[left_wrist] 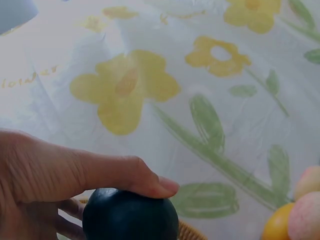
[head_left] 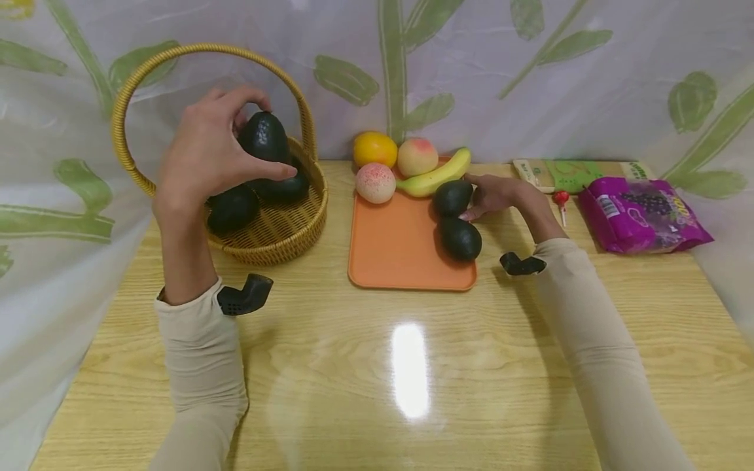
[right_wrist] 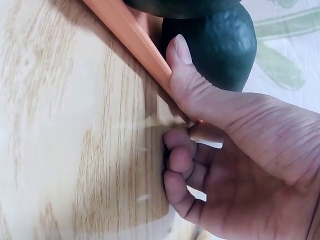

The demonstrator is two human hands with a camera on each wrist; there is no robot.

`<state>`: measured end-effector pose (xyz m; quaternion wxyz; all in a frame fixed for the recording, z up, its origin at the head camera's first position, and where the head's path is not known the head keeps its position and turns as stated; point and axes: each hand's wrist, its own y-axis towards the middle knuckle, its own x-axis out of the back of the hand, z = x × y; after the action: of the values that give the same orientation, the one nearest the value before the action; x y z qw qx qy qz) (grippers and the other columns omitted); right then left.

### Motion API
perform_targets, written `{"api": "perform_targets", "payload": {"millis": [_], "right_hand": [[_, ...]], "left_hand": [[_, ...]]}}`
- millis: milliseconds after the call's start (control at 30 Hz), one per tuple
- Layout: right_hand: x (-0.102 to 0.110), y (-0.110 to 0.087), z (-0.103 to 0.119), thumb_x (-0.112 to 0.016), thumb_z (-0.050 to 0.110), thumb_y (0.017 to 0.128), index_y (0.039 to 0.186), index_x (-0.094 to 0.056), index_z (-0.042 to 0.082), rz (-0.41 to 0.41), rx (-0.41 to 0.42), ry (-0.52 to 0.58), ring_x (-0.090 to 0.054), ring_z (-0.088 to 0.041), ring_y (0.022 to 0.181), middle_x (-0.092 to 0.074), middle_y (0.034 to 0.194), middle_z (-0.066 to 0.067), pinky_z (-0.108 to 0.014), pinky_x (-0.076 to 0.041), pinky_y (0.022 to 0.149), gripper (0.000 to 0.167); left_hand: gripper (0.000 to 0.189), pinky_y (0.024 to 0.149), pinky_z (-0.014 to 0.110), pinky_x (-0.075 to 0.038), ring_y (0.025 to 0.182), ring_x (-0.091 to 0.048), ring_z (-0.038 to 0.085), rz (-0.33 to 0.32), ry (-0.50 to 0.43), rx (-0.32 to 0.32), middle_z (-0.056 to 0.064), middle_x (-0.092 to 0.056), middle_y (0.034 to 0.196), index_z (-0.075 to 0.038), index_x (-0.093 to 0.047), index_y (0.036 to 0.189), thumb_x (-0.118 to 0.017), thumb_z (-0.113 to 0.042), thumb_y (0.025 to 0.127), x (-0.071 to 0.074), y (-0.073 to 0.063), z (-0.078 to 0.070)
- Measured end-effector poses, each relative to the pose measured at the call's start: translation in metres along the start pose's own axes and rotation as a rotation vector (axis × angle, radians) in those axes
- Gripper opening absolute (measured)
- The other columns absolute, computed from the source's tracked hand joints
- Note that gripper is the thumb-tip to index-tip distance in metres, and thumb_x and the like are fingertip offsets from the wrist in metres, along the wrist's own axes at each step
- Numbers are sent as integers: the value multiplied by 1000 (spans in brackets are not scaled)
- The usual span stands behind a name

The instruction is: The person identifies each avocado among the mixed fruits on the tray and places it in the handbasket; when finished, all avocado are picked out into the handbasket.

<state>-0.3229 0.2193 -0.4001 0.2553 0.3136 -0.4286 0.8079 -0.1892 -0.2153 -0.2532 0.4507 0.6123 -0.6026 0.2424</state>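
Note:
My left hand [head_left: 203, 147] holds a dark green avocado [head_left: 265, 139] between thumb and fingers, over a woven basket [head_left: 273, 248] with a tall handle. Inside that basket lie more avocados [head_left: 234, 210]. In the left wrist view the thumb lies across the top of the held avocado [left_wrist: 130, 217]. At the right edge of an orange tray [head_left: 391, 252], my right hand [head_left: 497, 193] pinches the rim, its thumb on top and its curled fingers outside and below. Right by the thumb, two avocados [head_left: 461, 239] sit on the tray, one behind the other.
At the tray's back are a banana [head_left: 432, 181], two peaches [head_left: 375, 183] and an orange-yellow fruit [head_left: 375, 150]. To the right lie a red lollipop [head_left: 561, 199], a purple grape-printed packet [head_left: 642, 212] and a flat brown-green package [head_left: 574, 175]. A flower-printed sheet [head_left: 347, 39] hangs behind.

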Motion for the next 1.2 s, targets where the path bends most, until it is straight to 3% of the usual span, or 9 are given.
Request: {"api": "perform_targets", "payload": {"millis": [100, 200, 333, 467, 667, 867, 1033, 1200], "right_hand": [[0, 1, -1, -80, 54, 87, 167, -5, -1, -1, 1, -4, -29, -48, 155, -28, 165, -36, -58, -26, 128, 122], [-2, 0, -1, -80, 53, 87, 167, -5, -1, -6, 1, -1, -33, -49, 153, -34, 162, -37, -59, -27, 127, 122], [-3, -2, -1, -81, 53, 87, 167, -4, 0, -2, -12, 7, -34, -49, 153, -35, 161, -37, -59, -27, 127, 123], [-4, -3, -1, -80, 53, 87, 167, -5, 1, -3, -13, 2, -33, -49, 153, -35, 161, -36, -59, -27, 127, 121], [-4, -2, -2, -81, 50, 88, 167, -7, 2, -16, -19, 8, -38, -47, 150, -43, 156, -35, -59, -29, 126, 118], [-3, 0, -2, -81, 50, 88, 167, -7, 1, -18, -6, 2, -44, -47, 145, -48, 151, -36, -59, -32, 125, 118], [-1, -2, -1, -80, 49, 89, 167, -6, 0, -8, -16, 5, -44, -48, 146, -48, 151, -37, -58, -31, 125, 118], [0, -2, 0, -80, 48, 90, 167, -4, 0, -1, -21, 10, -41, -49, 148, -45, 153, -38, -58, -30, 126, 118]], "left_hand": [[77, 77, 42, -37, 98, -44, 29, 102, 39, 35, 15, -50, 108, -15, -59, 137, -94, -39, 72, 2, 3, 11], [81, 85, 50, -44, 109, -50, 36, 291, 94, 63, 21, -56, 124, -13, -54, 143, -90, -45, 78, 4, 8, 25], [86, 101, 62, -46, 128, -50, 45, 580, 191, 94, 30, -52, 145, -9, -44, 151, -85, -45, 84, 1, 13, 44], [81, 99, 61, -48, 128, -52, 46, 751, 252, 70, 32, -52, 143, -11, -44, 149, -86, -39, 85, -5, 15, 61], [76, 101, 61, -49, 133, -50, 49, 855, 224, 41, 33, -48, 148, -14, -47, 149, -85, -27, 85, -15, 18, 73], [78, 107, 63, -48, 143, -41, 50, 972, 170, 88, 30, -41, 157, -16, -52, 153, -88, -24, 84, -18, 17, 79], [74, 113, 66, -43, 149, -35, 51, 984, 178, 94, 26, -38, 163, -15, -57, 150, -88, -24, 84, -23, 19, 78], [60, 113, 62, -45, 143, -46, 48, 983, 225, 112, 26, -49, 156, -13, -66, 142, -85, -21, 86, -33, 23, 72]]}}
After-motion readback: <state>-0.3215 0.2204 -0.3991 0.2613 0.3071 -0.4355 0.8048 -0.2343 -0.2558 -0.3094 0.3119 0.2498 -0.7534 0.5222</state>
